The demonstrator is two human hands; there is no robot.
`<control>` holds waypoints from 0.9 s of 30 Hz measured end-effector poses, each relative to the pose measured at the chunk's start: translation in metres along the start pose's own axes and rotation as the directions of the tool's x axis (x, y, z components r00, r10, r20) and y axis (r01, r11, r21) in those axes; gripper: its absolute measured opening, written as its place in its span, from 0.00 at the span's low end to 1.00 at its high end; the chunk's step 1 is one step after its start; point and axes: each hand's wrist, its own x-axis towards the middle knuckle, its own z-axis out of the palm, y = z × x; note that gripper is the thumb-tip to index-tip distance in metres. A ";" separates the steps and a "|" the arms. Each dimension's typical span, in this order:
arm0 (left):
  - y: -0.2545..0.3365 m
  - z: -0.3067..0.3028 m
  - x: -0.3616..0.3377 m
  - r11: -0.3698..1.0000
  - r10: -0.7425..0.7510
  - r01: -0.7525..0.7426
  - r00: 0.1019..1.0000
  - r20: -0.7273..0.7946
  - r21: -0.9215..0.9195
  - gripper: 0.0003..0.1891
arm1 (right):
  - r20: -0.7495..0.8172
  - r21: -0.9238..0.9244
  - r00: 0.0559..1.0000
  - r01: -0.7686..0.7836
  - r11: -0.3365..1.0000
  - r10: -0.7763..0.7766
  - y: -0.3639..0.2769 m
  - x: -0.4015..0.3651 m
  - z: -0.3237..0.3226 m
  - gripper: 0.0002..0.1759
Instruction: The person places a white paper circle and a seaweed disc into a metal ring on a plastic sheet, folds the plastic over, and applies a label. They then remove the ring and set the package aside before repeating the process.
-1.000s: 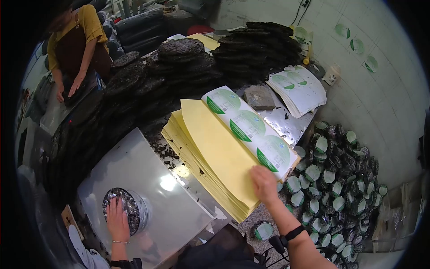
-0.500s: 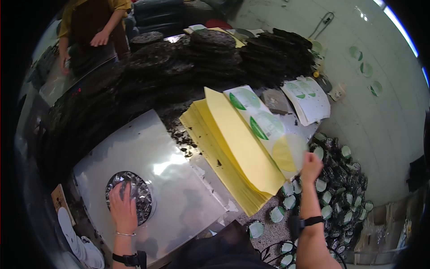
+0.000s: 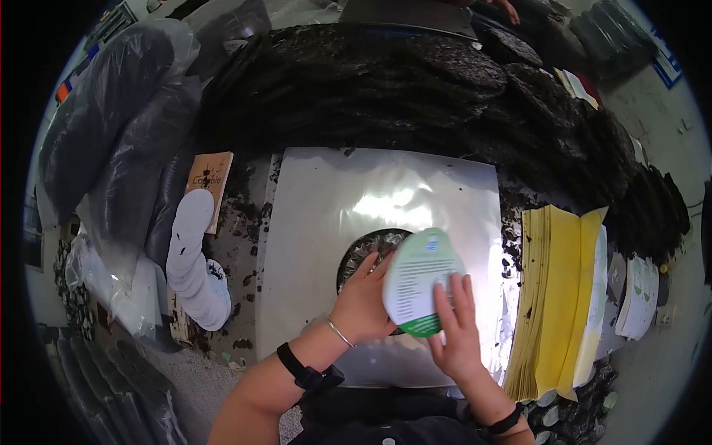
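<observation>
In the head view, a black disc wrapped in clear, crinkled plastic [image 3: 353,268] lies on a shiny metal sheet [image 3: 311,193]. My left hand [image 3: 363,300] reaches over its lower left side with fingers apart. Part of that hand, including its thumb, is behind a round white-and-green printed label [image 3: 417,278]. My right hand [image 3: 457,326] holds the label from the right, two fingers lying across its printed face. The label covers the right part of the disc. Whether the label touches the disc, I cannot make out.
Stacked dark, rough discs [image 3: 371,89] line the back. Yellow-backed label sheets [image 3: 549,297] stand at the right. White round papers [image 3: 194,274] lie left, near a brown booklet [image 3: 210,178]. Bagged dark bundles [image 3: 111,141] rise far left. Another person's hand [image 3: 508,10] shows at the top.
My view has turned left. My right hand has come from the label sheets to over the wrapped disc, with a label in it. My left hand remains by the disc.
</observation>
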 end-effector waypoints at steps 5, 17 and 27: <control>-0.011 0.018 -0.002 0.879 -0.106 0.175 0.979 0.177 -0.444 0.33 | 0.183 -0.203 0.983 0.034 0.979 0.003 -0.006 0.013 0.031 0.50; -0.044 -0.023 -0.040 0.962 0.137 -0.124 0.990 0.035 -0.245 0.26 | 0.157 -0.207 0.977 0.178 0.962 -0.147 0.005 0.102 0.050 0.37; -0.064 -0.032 -0.074 0.857 0.024 0.022 0.996 0.084 -0.516 0.16 | 0.252 -0.364 0.940 0.314 0.877 -0.231 -0.023 0.095 0.075 0.40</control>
